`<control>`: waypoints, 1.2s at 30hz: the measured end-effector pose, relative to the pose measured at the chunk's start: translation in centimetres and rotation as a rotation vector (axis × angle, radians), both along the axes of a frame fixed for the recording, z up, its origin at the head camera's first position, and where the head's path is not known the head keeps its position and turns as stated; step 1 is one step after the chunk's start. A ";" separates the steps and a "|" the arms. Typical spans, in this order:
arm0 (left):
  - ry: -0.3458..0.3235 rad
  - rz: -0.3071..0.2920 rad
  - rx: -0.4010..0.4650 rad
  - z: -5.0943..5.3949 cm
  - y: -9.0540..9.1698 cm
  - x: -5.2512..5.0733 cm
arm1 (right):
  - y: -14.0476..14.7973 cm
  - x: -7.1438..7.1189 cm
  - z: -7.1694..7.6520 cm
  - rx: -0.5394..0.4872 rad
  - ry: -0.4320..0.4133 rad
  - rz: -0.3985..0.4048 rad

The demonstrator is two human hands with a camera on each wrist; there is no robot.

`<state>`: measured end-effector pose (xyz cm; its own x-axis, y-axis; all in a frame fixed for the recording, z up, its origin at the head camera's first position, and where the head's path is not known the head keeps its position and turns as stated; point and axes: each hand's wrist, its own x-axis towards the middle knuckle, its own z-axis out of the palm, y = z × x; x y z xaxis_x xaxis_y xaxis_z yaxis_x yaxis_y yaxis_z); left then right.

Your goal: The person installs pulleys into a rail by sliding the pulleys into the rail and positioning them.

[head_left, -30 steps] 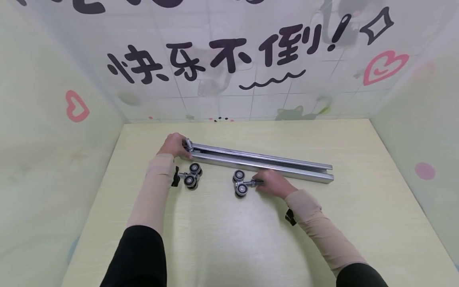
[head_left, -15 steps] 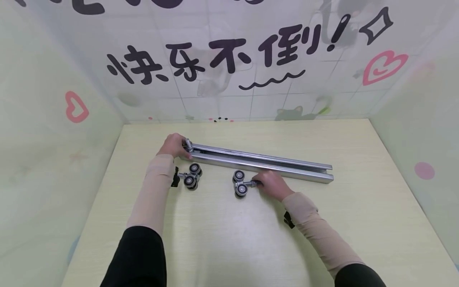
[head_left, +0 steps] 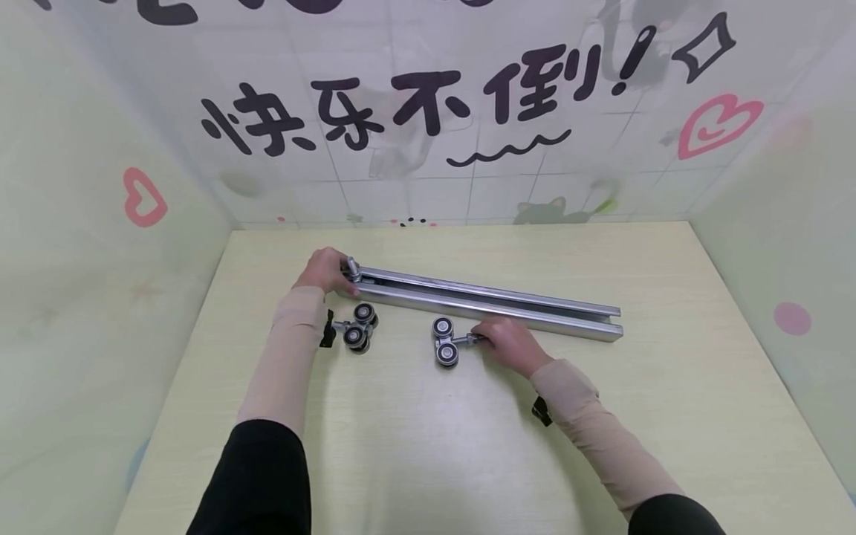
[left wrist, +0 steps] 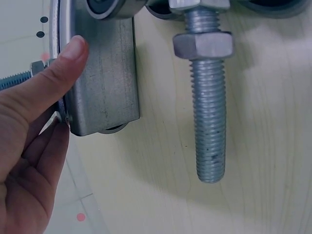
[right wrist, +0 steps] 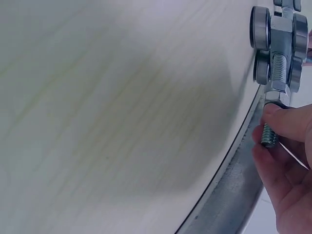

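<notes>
Head view. My left hand: thumb and fingers pinching the left end of a metal rail. Rail: long axis running rightward from that grip, slot upward, its far end slanting slightly nearer me. Bolt: standing up from the slot, just beside the left fingertips. My right hand: gripping a roller trolley by its stud, wheels to the left of the grip, long axis roughly along the rail's. The rail lies just beyond this grip; whether my knuckles touch it, I cannot tell. Second roller trolley: unheld on the table, between my hands, nearer the left and on my side of it.

Left wrist view. Thumb on the rail's side, fingers opposite, at its end; bolt passing between them. A curved rim peeks below the rail end. Second trolley's stud: beside the grip, untouched.

Right wrist view. Thumb and fingers clamped on the held stud, just behind its nut; wheels ahead of the grip, rail alongside and beyond.
</notes>
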<state>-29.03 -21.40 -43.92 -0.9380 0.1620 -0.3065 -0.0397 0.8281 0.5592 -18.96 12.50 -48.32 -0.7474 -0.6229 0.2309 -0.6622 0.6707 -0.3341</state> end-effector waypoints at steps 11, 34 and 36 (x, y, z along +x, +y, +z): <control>-0.021 0.016 0.015 0.2 0.1 0.1 | 0.2 0.4 0.2 -0.022 0.071 0.034; 0.000 0.008 -0.015 0.2 0.0 0.2 | -3.3 0.7 3.2 -0.107 0.246 0.220; 0.003 0.003 -0.013 0.2 0.0 0.3 | -3.6 0.7 3.3 -0.090 0.219 0.225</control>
